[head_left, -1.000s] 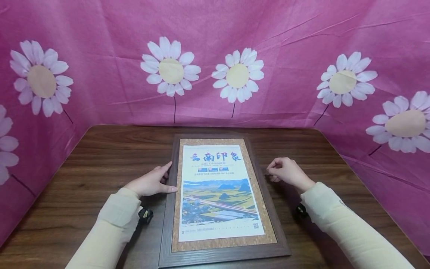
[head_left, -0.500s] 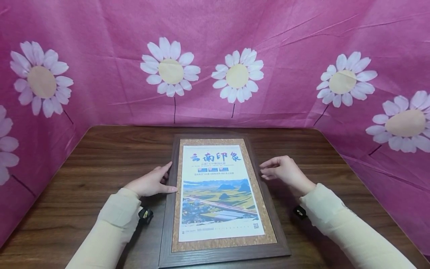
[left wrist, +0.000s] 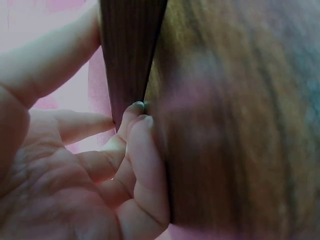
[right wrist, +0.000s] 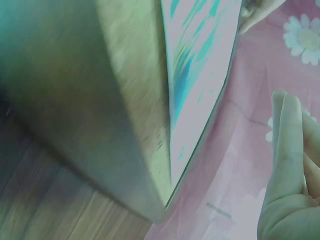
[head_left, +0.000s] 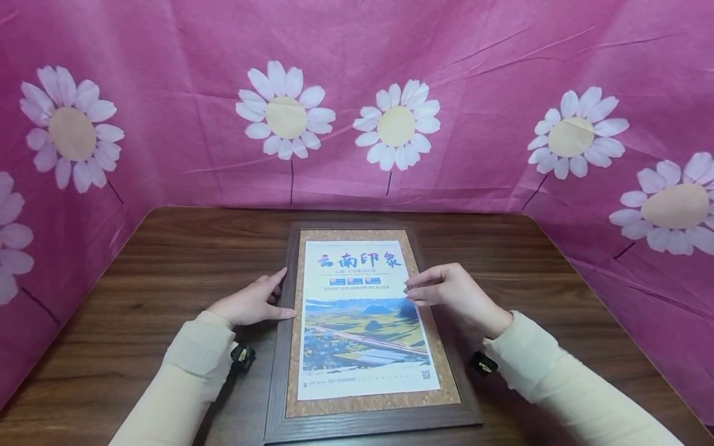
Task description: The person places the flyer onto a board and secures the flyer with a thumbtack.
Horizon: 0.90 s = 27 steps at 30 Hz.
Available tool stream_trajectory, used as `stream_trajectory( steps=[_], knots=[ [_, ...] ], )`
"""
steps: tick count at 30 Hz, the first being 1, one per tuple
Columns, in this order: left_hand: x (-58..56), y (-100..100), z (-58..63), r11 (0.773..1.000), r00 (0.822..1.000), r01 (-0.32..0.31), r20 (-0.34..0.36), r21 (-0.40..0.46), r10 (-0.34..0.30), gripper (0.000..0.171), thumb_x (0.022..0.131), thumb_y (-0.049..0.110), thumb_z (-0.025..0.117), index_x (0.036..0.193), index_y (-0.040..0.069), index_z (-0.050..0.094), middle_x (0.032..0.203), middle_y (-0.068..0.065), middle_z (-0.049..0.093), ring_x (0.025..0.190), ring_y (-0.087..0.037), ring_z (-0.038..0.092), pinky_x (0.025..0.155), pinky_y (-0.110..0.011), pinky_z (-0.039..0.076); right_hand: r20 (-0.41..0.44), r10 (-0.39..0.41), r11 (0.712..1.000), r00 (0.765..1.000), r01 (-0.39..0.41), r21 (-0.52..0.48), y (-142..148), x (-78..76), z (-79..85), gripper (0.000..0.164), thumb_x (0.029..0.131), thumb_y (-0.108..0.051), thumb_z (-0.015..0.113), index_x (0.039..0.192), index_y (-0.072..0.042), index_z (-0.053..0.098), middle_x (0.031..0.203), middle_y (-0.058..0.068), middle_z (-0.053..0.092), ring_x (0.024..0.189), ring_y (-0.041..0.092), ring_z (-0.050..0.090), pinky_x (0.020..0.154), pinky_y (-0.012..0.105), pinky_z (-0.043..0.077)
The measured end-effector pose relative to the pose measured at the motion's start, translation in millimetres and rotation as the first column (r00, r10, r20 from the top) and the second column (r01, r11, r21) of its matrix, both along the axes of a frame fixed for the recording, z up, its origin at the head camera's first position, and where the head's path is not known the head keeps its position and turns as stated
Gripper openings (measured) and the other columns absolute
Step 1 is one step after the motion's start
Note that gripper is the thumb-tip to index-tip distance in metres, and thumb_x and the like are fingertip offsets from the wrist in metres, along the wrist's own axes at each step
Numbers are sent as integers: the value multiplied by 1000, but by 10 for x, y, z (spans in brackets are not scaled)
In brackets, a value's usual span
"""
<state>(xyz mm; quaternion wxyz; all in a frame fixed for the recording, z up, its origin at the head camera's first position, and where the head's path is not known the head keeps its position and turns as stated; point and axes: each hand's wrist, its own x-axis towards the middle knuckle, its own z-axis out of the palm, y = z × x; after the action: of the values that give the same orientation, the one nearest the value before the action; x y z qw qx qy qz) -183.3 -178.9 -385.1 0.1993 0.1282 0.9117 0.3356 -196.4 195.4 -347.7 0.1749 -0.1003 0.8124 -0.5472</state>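
A dark wood-framed cork board (head_left: 447,371) lies on the table. On its cork sits a white poster (head_left: 368,387) with blue lettering and a landscape picture. My left hand (head_left: 253,302) rests at the frame's left side, its thumb on the border and its index finger extended along the outer edge; in the left wrist view the other fingers bend against the frame's side (left wrist: 125,50). My right hand (head_left: 454,294) hangs over the poster's right edge, thumb and fingertips brought together. A tiny dark speck shows at those fingertips; I cannot tell what they pinch.
The brown wood-grain table (head_left: 167,297) extends on both sides of the board. A pink cloth (head_left: 357,37) printed with white daisies hangs behind and around it. Dark wrist-worn devices (head_left: 483,363) show below the cream sleeves (head_left: 558,365).
My right hand has moved left from the table beside the board, across the frame's right border, to above the poster's right edge. The left hand, board and poster stay in place.
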Motion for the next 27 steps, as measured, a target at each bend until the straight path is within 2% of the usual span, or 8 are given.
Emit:
stream_trajectory(
  steps=[4,11,20,27],
  knots=[
    [-3,5,-1,1000,1000,3,-2,-10,-3,100,89,37,74,156,-4,12,130,-28,49,121,-41,51,102,-57,43,7,23,999,1000,-23,-23,-71,62,22,34,87,-1,71,114,18,64,107,23,72,85,10,72,83,40,59],
    [6,1,-10,1000,1000,1,2,-6,-1,99,90,37,73,157,-4,12,130,-28,48,122,-41,50,102,-57,43,59,2,995,998,4,-101,-197,100,29,38,87,-4,73,117,18,63,103,17,75,87,12,73,84,37,58],
    [4,-11,-21,1000,1000,-1,19,5,1,100,90,38,73,157,-2,11,131,-27,47,124,-42,48,103,-59,41,29,8,997,1000,-6,-73,-347,118,39,35,85,-12,77,113,9,70,103,11,76,93,16,73,90,40,57],
    [-14,-8,-18,1000,1000,21,-10,-7,-21,100,89,38,73,157,-4,12,128,-26,50,121,-41,50,103,-58,41,16,56,996,998,-55,-70,-391,116,-1,32,86,-12,76,109,10,71,97,9,77,87,17,73,82,34,59]
  ],
)
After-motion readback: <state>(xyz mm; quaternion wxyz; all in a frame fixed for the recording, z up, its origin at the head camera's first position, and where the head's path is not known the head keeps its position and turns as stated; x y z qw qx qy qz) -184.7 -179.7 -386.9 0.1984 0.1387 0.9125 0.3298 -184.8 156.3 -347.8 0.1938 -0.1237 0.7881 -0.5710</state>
